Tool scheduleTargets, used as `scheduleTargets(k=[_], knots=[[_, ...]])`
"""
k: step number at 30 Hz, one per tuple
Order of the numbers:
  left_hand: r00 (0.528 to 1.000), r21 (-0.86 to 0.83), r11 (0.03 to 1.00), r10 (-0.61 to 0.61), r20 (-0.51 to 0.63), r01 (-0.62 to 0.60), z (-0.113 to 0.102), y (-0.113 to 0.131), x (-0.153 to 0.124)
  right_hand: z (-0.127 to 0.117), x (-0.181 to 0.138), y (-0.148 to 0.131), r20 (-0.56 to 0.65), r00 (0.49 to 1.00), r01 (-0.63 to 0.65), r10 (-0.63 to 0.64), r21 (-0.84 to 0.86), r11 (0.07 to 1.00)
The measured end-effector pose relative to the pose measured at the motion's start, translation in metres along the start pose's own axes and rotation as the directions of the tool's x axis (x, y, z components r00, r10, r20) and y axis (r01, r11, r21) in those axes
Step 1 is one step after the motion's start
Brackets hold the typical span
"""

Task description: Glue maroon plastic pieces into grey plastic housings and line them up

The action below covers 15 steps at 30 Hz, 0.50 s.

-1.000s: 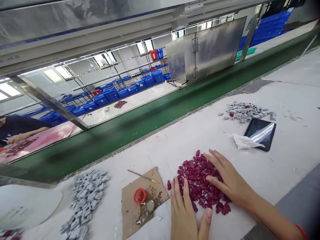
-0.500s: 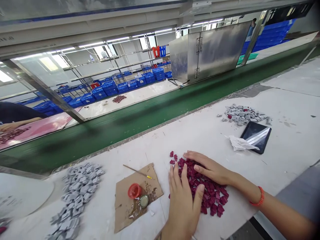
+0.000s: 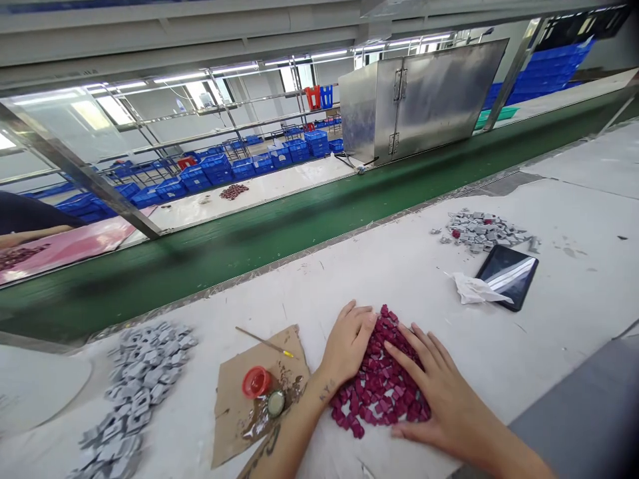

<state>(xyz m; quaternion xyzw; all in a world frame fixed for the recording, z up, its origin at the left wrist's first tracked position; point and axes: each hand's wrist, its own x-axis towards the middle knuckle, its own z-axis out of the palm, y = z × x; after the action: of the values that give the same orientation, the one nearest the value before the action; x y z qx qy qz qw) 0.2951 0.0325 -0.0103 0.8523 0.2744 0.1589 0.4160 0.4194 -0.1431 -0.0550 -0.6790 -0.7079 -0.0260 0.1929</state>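
Note:
A loose heap of small dark magenta pieces [image 3: 382, 392] lies on the white work surface in front of me, in a single layer in places. My left hand [image 3: 349, 342] rests along its far left side, fingers bent and touching the outer pieces. On the right side, my right hand [image 3: 439, 392] is spread, its fingertips on the upper right pieces and its thumb by the near edge. Neither hand grips a single piece. Left of the heap is a cardboard sheet [image 3: 229, 412] with a red cup [image 3: 256, 382], a small round container [image 3: 275, 403] and a thin brush [image 3: 264, 341].
Grey pieces [image 3: 144, 379] form a long pile at left; another grey pile [image 3: 484, 229] sits at the back right. Beside it are a black tablet [image 3: 509, 273] and a crumpled tissue [image 3: 476, 289]. A green conveyor belt [image 3: 279, 233] runs behind, with a person's arm [image 3: 34, 234] beyond it.
My left hand has moved from the heap's near left to its far left side. My right hand has drawn back toward the near right. The heap has been pushed into a more compact shape.

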Motion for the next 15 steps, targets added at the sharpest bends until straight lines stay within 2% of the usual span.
scheduleTargets(k=[4, 7, 9, 12, 15], knots=[[0.999, -0.011, 0.999, 0.048, 0.002, -0.048, -0.003, 0.007, 0.009, -0.005, 0.019, 0.02, 0.023, 0.999, -0.03, 0.027, 0.165, 0.986], [0.989, -0.008, 0.995, 0.102, 0.104, -0.101, -0.01, 0.012, 0.024, -0.011, 0.034, 0.035, 0.028, 0.997, -0.076, 0.071, 0.277, 0.958], [0.98, 0.003, 0.992, 0.123, 0.157, -0.125, -0.017, 0.018, 0.022, -0.014, 0.04, 0.039, 0.057, 0.998, -0.048, 0.032, 0.298, 0.954], [0.984, 0.06, 0.992, 0.1, 0.148, -0.109, -0.033, 0.028, -0.011, -0.02, 0.035, 0.034, 0.04, 0.999, -0.008, -0.004, 0.291, 0.957], [0.99, 0.153, 0.987, 0.031, 0.136, -0.052, -0.045, 0.03, -0.067, -0.026, 0.016, 0.014, -0.152, 0.988, 0.008, 0.026, 0.215, 0.977]])
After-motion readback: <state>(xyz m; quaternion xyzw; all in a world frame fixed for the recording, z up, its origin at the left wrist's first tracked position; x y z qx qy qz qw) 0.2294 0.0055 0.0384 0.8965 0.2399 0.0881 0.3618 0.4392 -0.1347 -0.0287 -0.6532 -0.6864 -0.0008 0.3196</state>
